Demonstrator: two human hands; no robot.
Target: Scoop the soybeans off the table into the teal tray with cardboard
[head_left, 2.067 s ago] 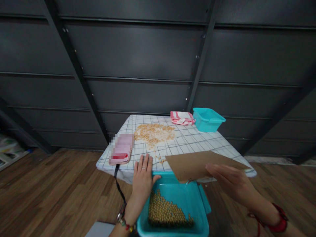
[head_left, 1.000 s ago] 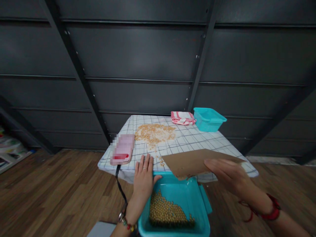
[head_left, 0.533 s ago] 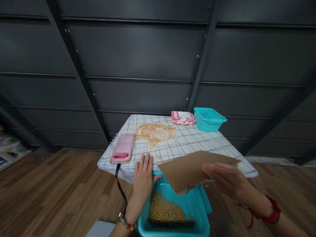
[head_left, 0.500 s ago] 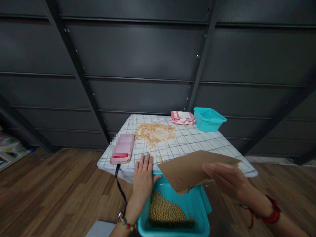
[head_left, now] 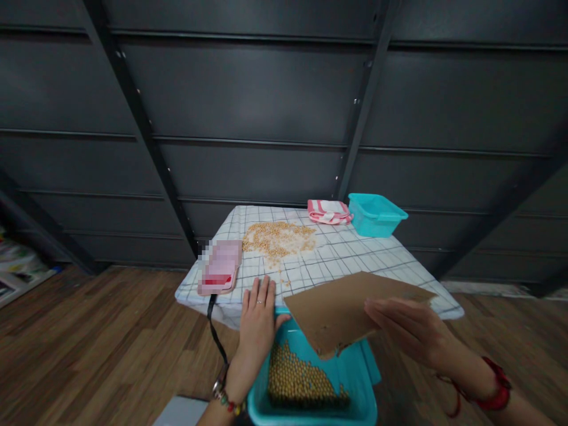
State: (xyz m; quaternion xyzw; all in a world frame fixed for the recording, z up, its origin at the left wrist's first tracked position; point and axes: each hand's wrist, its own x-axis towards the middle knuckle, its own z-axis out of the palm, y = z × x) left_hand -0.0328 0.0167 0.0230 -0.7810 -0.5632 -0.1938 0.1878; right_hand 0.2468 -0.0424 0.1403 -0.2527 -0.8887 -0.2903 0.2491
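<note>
My right hand (head_left: 406, 325) grips a piece of brown cardboard (head_left: 341, 307), tilted over the far part of a turquoise plastic bin (head_left: 348, 414). Soybeans (head_left: 302, 376) are heaped along the near and left side inside that bin. Flat on the cloth at the table's front edge rests my left hand (head_left: 260, 313), fingers stretched out, its thumb by the bin's far left rim. Beyond it, more soybeans (head_left: 266, 236) lie spread on the checked tablecloth (head_left: 337, 254) amid a pale powdery patch, with a few loose ones closer to the front edge.
Left on the table lies a pink phone-like case (head_left: 224, 260) with a black strap (head_left: 215, 334). At the back right are a folded pink-and-white striped cloth (head_left: 329, 212) and a second turquoise bin (head_left: 377, 216). A dark panelled wall (head_left: 248, 94) stands behind the table.
My right hand and the cardboard have shifted slightly down and to the right. Loose beans beside the cardboard's left corner are gone from the cloth's front edge. My left hand stays put.
</note>
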